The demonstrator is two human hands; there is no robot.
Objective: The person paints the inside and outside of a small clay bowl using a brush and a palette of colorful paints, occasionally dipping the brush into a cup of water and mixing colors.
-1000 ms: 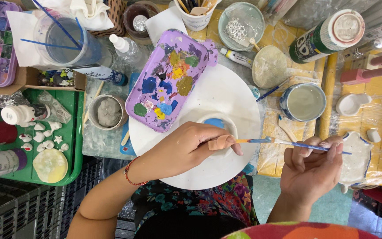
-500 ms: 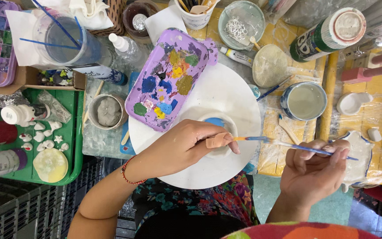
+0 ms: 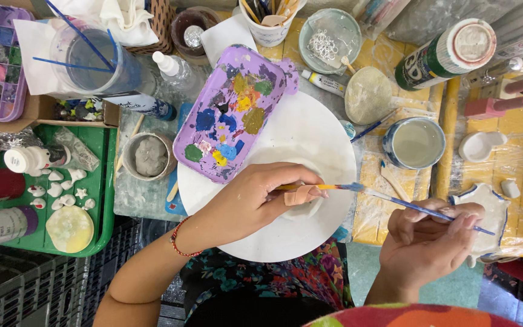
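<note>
Now, the scene in lines:
Left hand (image 3: pixel 250 201): fingers curled, pinching a small white clay piece (image 3: pixel 302 200) over the round white board (image 3: pixel 310 139).
Right hand (image 3: pixel 426 239): fingers pressed together around a thin blue paintbrush (image 3: pixel 407 204); bristles touch the piece.
Purple palette (image 3: pixel 232 112): far left on the board.
Water cup (image 3: pixel 414 143): right of the board.

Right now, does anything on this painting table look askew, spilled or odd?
The purple paint-smeared palette tray sits tilted, half over the round white plate. The left hand has a tan bandage on one finger. Nothing looks spilled.
</note>
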